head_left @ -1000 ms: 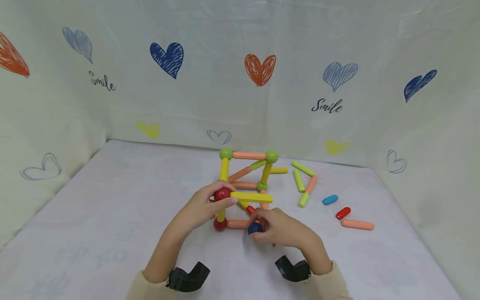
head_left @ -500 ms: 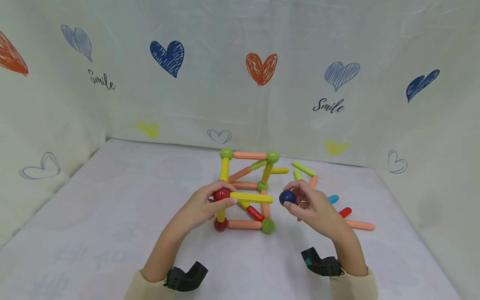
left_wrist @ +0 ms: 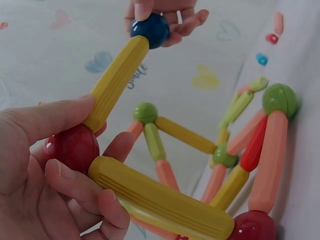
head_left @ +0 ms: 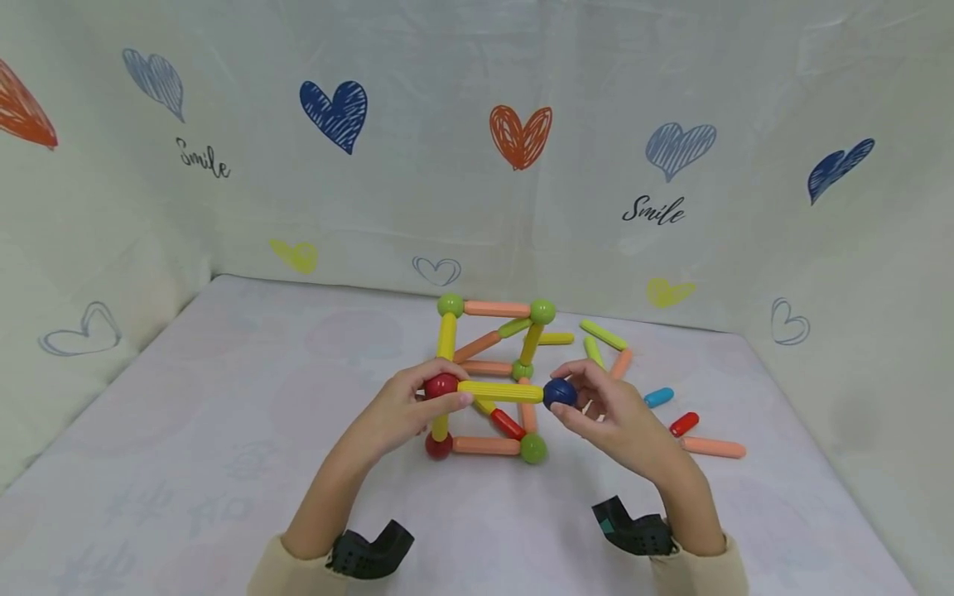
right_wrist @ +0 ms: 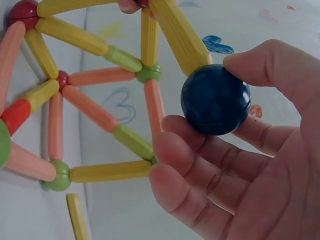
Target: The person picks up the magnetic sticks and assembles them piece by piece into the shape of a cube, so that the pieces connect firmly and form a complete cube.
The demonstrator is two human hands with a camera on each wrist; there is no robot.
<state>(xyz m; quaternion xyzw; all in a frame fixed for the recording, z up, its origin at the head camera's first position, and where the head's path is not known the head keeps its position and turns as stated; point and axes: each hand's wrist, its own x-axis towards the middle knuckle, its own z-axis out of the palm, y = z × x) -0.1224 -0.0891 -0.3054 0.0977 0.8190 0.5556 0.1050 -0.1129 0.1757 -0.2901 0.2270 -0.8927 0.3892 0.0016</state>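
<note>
My left hand point(head_left: 398, 414) grips a red ball point(head_left: 441, 386) at an upper corner of a frame built from sticks and balls. From that ball a yellow stick point(head_left: 501, 391) reaches out sideways to the right. Its far end meets a dark blue ball point(head_left: 559, 392), which my right hand point(head_left: 614, 418) pinches between thumb and fingers. In the left wrist view another yellow stick point(left_wrist: 160, 197) runs from the held red ball down to a lower red ball point(left_wrist: 254, 227). Green balls point(head_left: 542, 312) mark other corners of the frame, joined by orange and yellow sticks.
Right of the frame lie loose light green sticks point(head_left: 604, 334), a short blue stick point(head_left: 659, 397), a short red stick point(head_left: 684, 424) and an orange stick point(head_left: 713, 448). A loose yellow stick point(head_left: 556, 338) lies behind the frame. A cloth backdrop point(head_left: 417, 199) with printed hearts rises behind the table.
My right hand took the blue ball from the front right of the frame, lifted it right and up, then brought it left onto the yellow stick's end. My left hand stayed put.
</note>
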